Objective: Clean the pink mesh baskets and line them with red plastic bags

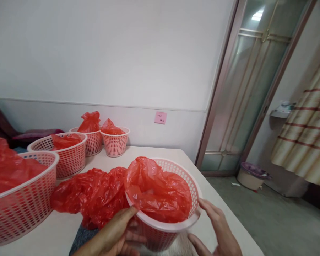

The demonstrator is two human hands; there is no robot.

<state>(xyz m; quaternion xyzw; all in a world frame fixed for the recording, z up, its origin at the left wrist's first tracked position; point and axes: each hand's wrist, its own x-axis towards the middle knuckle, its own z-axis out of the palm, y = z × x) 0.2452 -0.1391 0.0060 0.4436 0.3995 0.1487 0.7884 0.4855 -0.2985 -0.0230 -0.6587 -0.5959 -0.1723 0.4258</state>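
Note:
A pink perforated plastic basket (173,225) is tilted a little at the front of the table. Inside it a red plastic bag (160,192) is spread as a liner, partly pulled out over the left side of the rim. My left hand (119,231) grips the basket's left front, its thumb at the rim and its fingers against the outer wall. At the right side, my right hand (218,227) has thumb and fingers spread apart, with a fingertip touching the rim. Crumpled red plastic bags (96,195) lie just left of the basket.
Several similar baskets with red bags stand along the left, including a large near one (21,209) and a far one (115,144). A white table (160,152) meets the wall, where a pink note (160,117) hangs. Beyond its right edge are a glass door (239,92) and a floor tub (249,177).

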